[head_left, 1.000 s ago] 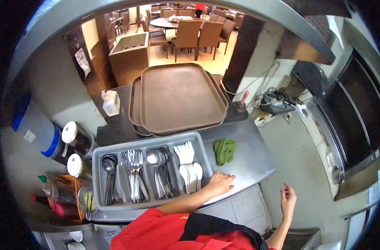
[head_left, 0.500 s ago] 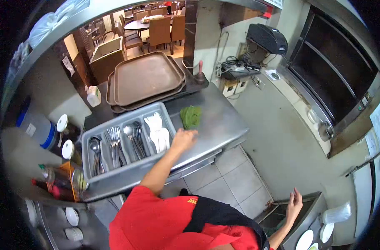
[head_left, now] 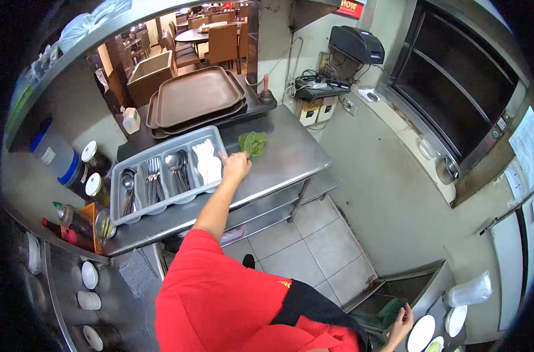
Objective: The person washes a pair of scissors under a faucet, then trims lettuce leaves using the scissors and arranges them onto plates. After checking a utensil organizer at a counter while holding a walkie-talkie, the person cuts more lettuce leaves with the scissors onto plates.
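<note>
Cutlery tray (head_left: 161, 205) blocks left; counter (head_left: 290, 154) right of green bundle (head_left: 253, 144) seems free.

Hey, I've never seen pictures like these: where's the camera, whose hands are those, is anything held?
No machine here: these are bare human hands, filmed from one camera worn on the person's head, looking forward and down. On the metal counter lie a grey cutlery tray and a green cloth, with brown trays stacked behind. The left hand is at the cloth's edge; I can't tell whether it's gripping. The right hand is near a white plate; whether it holds anything isn't clear.
</note>
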Motion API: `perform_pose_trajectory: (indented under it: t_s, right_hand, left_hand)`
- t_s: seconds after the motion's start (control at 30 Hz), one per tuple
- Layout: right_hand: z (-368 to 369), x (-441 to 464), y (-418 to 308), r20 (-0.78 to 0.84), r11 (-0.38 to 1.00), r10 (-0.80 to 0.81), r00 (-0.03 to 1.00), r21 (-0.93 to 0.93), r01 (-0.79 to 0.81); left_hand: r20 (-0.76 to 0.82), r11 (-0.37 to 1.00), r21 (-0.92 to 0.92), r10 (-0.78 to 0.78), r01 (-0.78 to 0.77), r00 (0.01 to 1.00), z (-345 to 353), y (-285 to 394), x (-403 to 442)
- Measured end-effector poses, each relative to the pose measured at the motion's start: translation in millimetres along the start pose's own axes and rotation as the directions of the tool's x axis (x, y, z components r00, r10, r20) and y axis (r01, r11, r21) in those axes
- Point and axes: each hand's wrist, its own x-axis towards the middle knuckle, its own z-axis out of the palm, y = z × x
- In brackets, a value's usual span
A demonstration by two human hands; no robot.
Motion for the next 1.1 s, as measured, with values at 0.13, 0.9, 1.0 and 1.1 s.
perform_pose_trajectory:
  t_s: [0.13,0.9,1.0,1.1]
  right_hand:
    - [-15,-2,5,0.072,0.996,0.083,0.994,-0.036,-0.08]
    - [224,111,-821,-0.172,-0.066,-0.985,0.008,0.421,0.904]
    - [280,100,-913,0.155,0.067,-0.987,-0.033,0.601,0.797]
    - [313,100,-947,0.243,0.021,-0.962,-0.123,0.516,0.856]
  left_hand:
    - [0.034,0.999,0.035,-0.032,0.031,0.999,0,3,1]
    - [0.439,0.864,-0.453,0.429,-0.218,0.789,-23,-30,34]
    - [0.439,0.875,-0.412,0.434,-0.253,0.787,-17,-28,30]
    - [0.349,0.824,-0.51,0.46,-0.246,0.817,7,-29,27]
